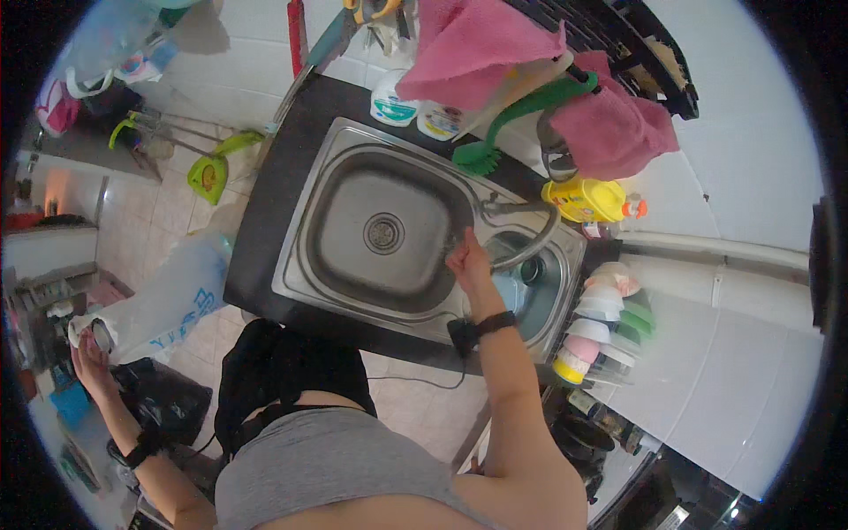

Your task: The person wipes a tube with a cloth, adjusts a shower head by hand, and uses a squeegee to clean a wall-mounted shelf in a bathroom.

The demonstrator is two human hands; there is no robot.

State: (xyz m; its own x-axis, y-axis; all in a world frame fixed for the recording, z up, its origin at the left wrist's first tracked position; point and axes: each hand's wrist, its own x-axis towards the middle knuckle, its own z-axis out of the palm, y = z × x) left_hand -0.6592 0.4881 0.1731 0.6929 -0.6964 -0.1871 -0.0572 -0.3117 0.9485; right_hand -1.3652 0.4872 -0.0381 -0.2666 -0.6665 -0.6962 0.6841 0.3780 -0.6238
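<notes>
My right hand (470, 261) is over the right edge of the steel sink basin (353, 208), just left of the curved faucet (546, 231). One finger points away from me and the others are partly bent; nothing shows in the hand. Out to the left, my left hand (89, 358) has its fingers on the gathered end of a large white plastic bag (172, 287) with blue print. That bag stretches from the hand toward the counter's left side. A round drain (384, 234) lies in the basin's middle.
Bottles (395, 99), a green brush (481, 157), pink cloths (481, 49) and a yellow bottle (583, 200) line the wall behind the sink. Stacked bowls (590, 331) stand right. Left are a green dustpan (208, 177) and a black bag (168, 397) on the floor.
</notes>
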